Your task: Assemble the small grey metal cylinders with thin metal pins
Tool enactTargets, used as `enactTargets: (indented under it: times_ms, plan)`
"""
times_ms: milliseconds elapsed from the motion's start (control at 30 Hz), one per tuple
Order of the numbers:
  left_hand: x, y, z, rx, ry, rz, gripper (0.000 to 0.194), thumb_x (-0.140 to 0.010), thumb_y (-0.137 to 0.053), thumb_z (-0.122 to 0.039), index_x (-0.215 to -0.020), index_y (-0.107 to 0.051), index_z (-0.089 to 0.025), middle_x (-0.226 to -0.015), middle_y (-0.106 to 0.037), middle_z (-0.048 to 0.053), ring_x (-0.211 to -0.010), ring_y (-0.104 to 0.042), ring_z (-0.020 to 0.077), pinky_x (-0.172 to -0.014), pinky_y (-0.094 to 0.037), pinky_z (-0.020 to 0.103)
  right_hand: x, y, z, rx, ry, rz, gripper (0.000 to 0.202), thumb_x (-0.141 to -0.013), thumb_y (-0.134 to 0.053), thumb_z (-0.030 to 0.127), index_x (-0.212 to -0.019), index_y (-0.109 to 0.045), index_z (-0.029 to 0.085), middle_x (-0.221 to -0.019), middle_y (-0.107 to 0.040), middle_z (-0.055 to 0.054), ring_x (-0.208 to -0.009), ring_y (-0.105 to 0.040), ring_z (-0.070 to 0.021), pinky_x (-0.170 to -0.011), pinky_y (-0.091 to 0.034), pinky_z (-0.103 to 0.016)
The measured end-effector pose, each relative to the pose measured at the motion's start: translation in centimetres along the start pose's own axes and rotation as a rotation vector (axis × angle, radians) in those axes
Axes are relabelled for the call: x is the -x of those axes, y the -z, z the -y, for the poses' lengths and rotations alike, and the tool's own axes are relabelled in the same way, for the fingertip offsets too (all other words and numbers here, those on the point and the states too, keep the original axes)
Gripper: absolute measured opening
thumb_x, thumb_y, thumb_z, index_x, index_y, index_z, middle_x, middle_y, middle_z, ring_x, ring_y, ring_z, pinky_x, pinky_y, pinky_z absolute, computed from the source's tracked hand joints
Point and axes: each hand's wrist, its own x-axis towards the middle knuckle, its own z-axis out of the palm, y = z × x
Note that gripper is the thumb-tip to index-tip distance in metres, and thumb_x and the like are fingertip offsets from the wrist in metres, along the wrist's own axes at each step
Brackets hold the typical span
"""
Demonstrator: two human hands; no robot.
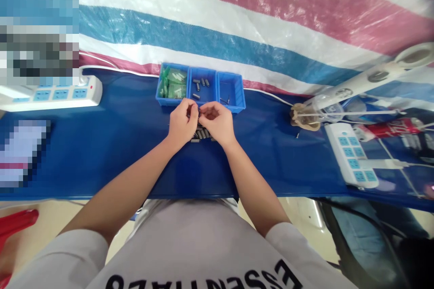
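Observation:
My left hand (184, 119) and my right hand (217, 119) meet fingertip to fingertip, both pinched around a small dark part that is mostly hidden. Under them, a pile of short grey metal cylinders (202, 133) lies on the blue table. Just beyond stands a row of three blue bins. The left bin (158, 95) holds green bags with pale pieces. Several more grey cylinders (196, 96) lie in the middle bin (212, 74). A few thin screws (225, 100) are in the right bin (240, 92).
Power strips stand at the left (81, 93) and right (343, 153) of the table (129, 144). A phone-like device (23, 149) lies far left. Toward the right are a white pole (352, 82), a red bottle (393, 127) and a loose screw (297, 135). Striped sheeting (217, 31) hangs behind.

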Motion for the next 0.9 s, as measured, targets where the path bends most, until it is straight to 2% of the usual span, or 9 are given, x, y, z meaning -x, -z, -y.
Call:
enactTargets:
  times_ms: [133,267,433,633,900]
  plan:
    - [0.1,-0.2,0.0,0.055,0.015,-0.003,0.013,-0.099,-0.050,-0.029,-0.099,-0.058,-0.019,-0.084,-0.066,0.001,-0.072,-0.063,0.0117,-0.072,-0.048,0.024,-0.4,0.2,0.1,-0.271,-0.022,0.006,0.018,-0.069,-0.072,0.017,-0.086,-0.066,0.018,-0.082,-0.070,0.000,-0.072,-0.065,-0.0101,-0.071,-0.056,-0.025]
    - [0.2,-0.3,0.2,0.123,0.038,0.012,0.018,-0.100,-0.050,-0.031,-0.112,-0.056,-0.020,-0.083,-0.067,0.000,-0.069,-0.064,0.0106,-0.067,-0.048,0.022,-0.7,0.4,-0.2,-0.405,-0.079,0.045,0.021,-0.069,-0.077,0.020,-0.086,-0.066,0.019,-0.082,-0.071,0.001,-0.069,-0.065,-0.0096,-0.067,-0.057,-0.024]
    - [0.3,-0.4,0.6,0.156,0.043,0.059,0.021,-0.103,-0.046,-0.038,-0.100,-0.056,-0.020,-0.079,-0.066,0.000,-0.068,-0.063,0.0110,-0.070,-0.049,0.024,-1.2,0.6,-0.7,-0.542,-0.146,0.053,0.022,-0.069,-0.080,0.022,-0.085,-0.066,0.020,-0.080,-0.071,0.001,-0.063,-0.063,-0.0083,-0.063,-0.056,-0.024]
    - [0.3,-0.3,0.6,0.082,0.051,0.046,0.025,-0.103,-0.045,-0.043,-0.097,-0.055,-0.020,-0.074,-0.061,-0.001,-0.064,-0.059,0.0105,-0.066,-0.045,0.024,-1.1,0.2,-0.7,-0.473,-0.084,-0.009,0.019,-0.075,-0.079,0.029,-0.085,-0.066,0.021,-0.085,-0.070,0.000,-0.068,-0.064,-0.0094,-0.068,-0.059,-0.026]
    - [0.1,0.1,0.2,-0.031,0.078,-0.002,0.036,-0.103,-0.044,-0.046,-0.080,-0.051,-0.020,-0.064,-0.056,-0.003,-0.059,-0.054,0.0103,-0.061,-0.038,0.024,-0.4,-0.7,-0.3,-0.328,0.035,-0.033,0.021,-0.077,-0.079,0.032,-0.090,-0.068,0.020,-0.091,-0.071,-0.003,-0.080,-0.068,-0.0121,-0.078,-0.059,-0.028]
